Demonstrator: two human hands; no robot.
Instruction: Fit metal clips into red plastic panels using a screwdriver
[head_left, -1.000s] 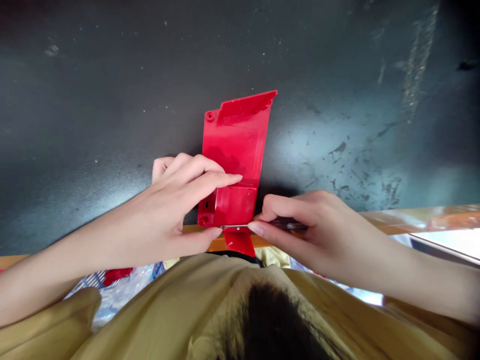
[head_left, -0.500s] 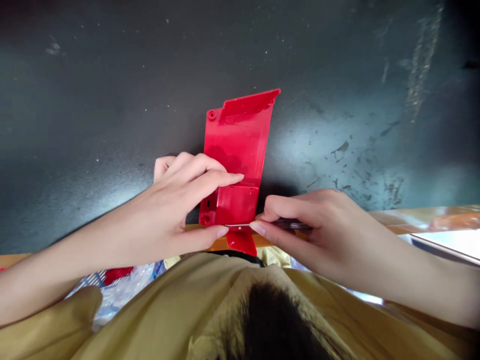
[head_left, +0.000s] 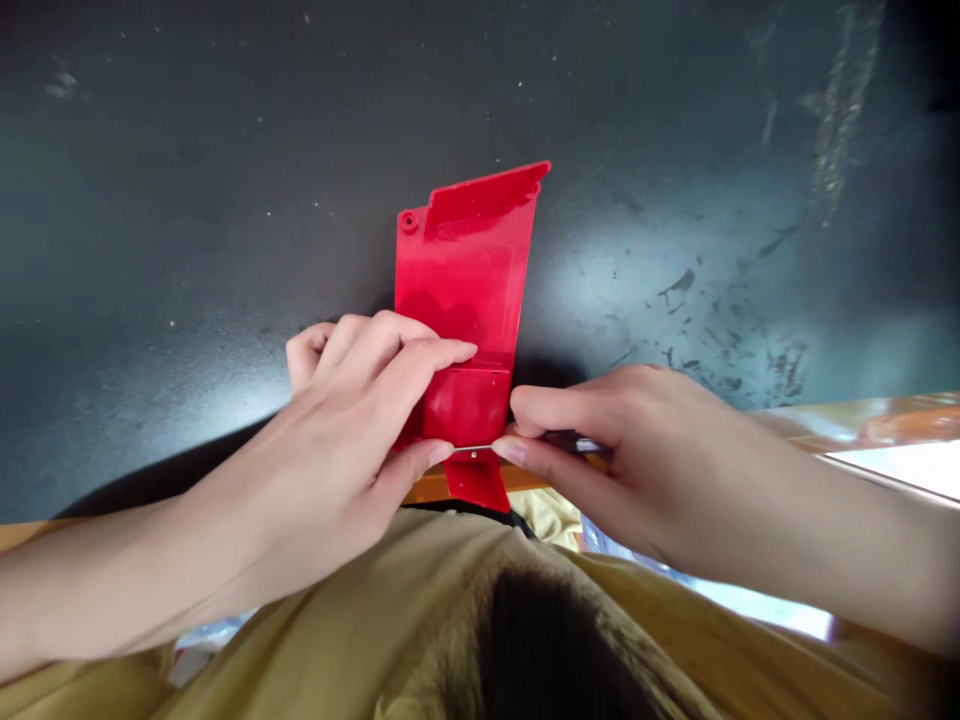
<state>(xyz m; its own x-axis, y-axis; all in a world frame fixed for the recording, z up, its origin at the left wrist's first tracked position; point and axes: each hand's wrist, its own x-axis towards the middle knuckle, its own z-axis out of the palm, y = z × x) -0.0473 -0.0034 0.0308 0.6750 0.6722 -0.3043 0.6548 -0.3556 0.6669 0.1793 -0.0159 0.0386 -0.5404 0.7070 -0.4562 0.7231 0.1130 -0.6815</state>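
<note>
The left hand (head_left: 364, 405) holds a glossy red plastic panel (head_left: 472, 270), slant-edged with a raised rim and round screw boss, which stretches beyond its fingers and lies between both hands. The right hand (head_left: 607, 425) pinches a thin, dark-handled tool (head_left: 474, 448), its straight metal shaft reaching the left thumb; beyond both spreads a scuffed black tabletop (head_left: 225, 190).
</note>
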